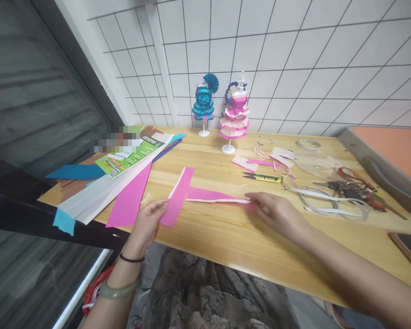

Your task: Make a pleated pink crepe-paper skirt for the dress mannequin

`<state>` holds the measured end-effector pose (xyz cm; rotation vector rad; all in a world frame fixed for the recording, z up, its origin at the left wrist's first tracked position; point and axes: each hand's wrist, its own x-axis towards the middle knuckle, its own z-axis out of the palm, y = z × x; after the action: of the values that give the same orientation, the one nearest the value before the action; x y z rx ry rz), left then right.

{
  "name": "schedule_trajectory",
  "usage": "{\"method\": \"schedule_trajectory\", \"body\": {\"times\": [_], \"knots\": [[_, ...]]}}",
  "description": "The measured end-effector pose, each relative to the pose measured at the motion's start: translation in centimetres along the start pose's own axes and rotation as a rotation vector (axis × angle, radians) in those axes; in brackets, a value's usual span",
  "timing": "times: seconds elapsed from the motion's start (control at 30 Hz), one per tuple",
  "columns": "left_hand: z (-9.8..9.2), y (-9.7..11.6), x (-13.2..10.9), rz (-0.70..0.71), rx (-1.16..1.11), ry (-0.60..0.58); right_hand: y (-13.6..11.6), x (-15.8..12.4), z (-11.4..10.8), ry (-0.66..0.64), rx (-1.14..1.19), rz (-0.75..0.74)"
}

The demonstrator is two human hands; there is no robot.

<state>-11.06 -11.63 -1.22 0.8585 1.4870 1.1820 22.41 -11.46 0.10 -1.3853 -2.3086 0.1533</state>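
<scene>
My left hand [149, 224] pinches the near end of a short pink paper strip [180, 194] that lies on the wooden table [233, 237]. A longer pink and white strip [215, 195] runs rightward from it across the wood. My right hand [277, 212] rests palm down on that strip's right end, fingers stretched out flat. Both hands are near the table's front edge.
Sheets of pink, white, blue and brown paper [99, 192] with a green packet [130, 157] lie at the left. Two small paper-dress mannequins [234, 116] stand at the back by the tiled wall. A yellow cutter [262, 177], paper scraps, tape, keys [345, 189] and scissors sit at the right.
</scene>
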Motion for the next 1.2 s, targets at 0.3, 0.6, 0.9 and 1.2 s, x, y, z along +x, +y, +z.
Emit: {"method": "schedule_trajectory", "body": {"times": [0.3,0.6,0.9,1.2], "knots": [[4.2,0.1,-3.8,-0.234,-0.149,-0.317,0.6,-0.3,-5.0,0.195,0.305,0.361],[8.9,-0.5,-6.1,-0.288,-0.337,-0.583,-1.6,2.7,-8.4,0.573,0.222,0.358],[9.1,-0.4,-7.2,-0.391,-0.316,-0.673,-3.2,8.6,-8.8,0.671,0.124,-0.137],[7.7,-0.6,-6.5,-0.512,-0.277,-0.912,-4.1,4.1,-2.8,0.328,0.018,-0.627]]}}
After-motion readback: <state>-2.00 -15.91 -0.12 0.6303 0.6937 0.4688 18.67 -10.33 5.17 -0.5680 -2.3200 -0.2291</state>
